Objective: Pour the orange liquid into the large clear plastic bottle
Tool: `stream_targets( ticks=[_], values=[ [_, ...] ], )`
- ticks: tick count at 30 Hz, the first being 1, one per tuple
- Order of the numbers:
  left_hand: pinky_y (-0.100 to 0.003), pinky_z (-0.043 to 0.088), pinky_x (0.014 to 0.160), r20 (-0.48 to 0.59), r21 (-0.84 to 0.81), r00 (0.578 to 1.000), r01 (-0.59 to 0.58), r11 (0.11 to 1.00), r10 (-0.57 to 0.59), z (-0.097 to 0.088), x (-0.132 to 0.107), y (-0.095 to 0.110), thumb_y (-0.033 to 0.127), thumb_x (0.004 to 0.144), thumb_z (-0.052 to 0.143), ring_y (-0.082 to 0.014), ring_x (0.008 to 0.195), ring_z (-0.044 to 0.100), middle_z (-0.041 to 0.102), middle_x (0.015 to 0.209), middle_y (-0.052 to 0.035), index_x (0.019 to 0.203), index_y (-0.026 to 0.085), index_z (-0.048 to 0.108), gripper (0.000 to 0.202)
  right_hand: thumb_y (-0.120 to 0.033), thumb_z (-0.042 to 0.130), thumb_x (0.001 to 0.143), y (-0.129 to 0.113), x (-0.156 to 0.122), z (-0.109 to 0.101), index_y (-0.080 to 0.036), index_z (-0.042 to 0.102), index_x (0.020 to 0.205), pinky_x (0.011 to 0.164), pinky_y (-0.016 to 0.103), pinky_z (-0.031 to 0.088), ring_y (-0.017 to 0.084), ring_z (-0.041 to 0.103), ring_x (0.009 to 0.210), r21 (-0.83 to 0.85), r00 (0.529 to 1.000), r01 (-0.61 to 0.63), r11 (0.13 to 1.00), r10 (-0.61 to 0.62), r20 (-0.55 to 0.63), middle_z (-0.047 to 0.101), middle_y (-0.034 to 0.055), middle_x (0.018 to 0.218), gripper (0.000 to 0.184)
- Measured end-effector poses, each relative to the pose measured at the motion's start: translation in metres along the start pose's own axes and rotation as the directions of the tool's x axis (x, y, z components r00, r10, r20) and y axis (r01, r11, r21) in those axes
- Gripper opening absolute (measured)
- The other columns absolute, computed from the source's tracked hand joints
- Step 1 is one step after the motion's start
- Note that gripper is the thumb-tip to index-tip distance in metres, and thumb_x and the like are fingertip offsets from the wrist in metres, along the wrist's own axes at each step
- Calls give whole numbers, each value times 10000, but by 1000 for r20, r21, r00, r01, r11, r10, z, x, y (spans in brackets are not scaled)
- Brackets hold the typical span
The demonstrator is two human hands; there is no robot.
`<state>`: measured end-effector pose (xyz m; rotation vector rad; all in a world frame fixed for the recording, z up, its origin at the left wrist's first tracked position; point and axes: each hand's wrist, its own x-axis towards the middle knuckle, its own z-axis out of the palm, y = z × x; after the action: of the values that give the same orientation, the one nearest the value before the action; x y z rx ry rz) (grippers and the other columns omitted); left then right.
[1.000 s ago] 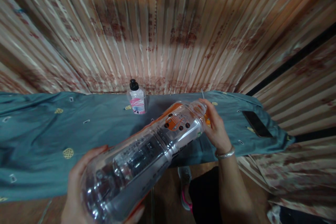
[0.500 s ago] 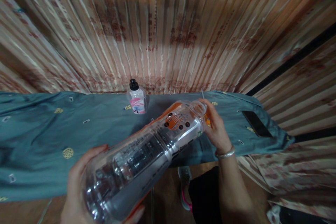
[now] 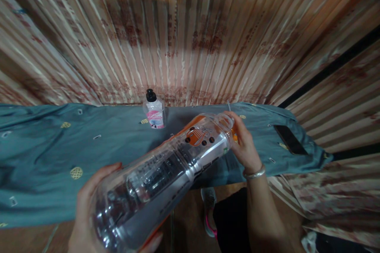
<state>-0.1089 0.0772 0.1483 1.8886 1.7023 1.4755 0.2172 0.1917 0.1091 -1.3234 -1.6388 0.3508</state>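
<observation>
A large clear plastic bottle (image 3: pixel 160 182) with an orange and black printed label lies tilted across the middle of the head view, its neck up and to the right. My left hand (image 3: pixel 89 205) wraps around its wide base, thumb and fingers on opposite sides. Around the neck end my right hand (image 3: pixel 243 142) is closed, with a silver bangle on the wrist. Part of the right fingers is hidden behind the bottle. A small bottle (image 3: pixel 154 114) with a black cap and pink-and-white label stands upright beyond the large one.
A blue-green patterned cloth (image 3: pixel 113 138) covers the long narrow table. On its right side lies a black phone (image 3: pixel 290 139). Striped, flowered curtains (image 3: pixel 190 47) hang directly behind the table and at the right. Below the front edge a shoe (image 3: pixel 209 213) shows on the floor.
</observation>
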Motion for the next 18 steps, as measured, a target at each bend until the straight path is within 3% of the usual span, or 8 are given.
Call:
stream_targets(
  ticks=[8,13,18],
  values=[
    [-419,686,609,-2,9,1000,-26,1000,26,0,3,3,616,728,806,-290,829,786,724,1192,-55,1560,357,560,905,-533,640,999,3,-1,-1,-249,578,1501,1209,556,522,330,672,1377,12,1000,-6,1000,6,17,686,131,1494,581],
    [-461,692,637,-25,-17,1000,18,1000,-18,1,1,3,612,700,813,-314,845,779,720,1188,-71,1520,334,599,892,-544,656,988,4,-1,-1,-254,592,1488,1202,548,534,327,675,1376,9,1000,-2,1000,2,13,689,125,1493,581],
    [-474,682,680,-7,27,1000,-23,999,24,0,0,-1,650,697,810,-328,914,788,721,1259,-57,1549,381,567,927,-540,688,971,3,-1,-1,-257,586,1491,1196,546,541,328,682,1361,4,1000,3,1000,-3,16,692,124,1484,601]
  ],
)
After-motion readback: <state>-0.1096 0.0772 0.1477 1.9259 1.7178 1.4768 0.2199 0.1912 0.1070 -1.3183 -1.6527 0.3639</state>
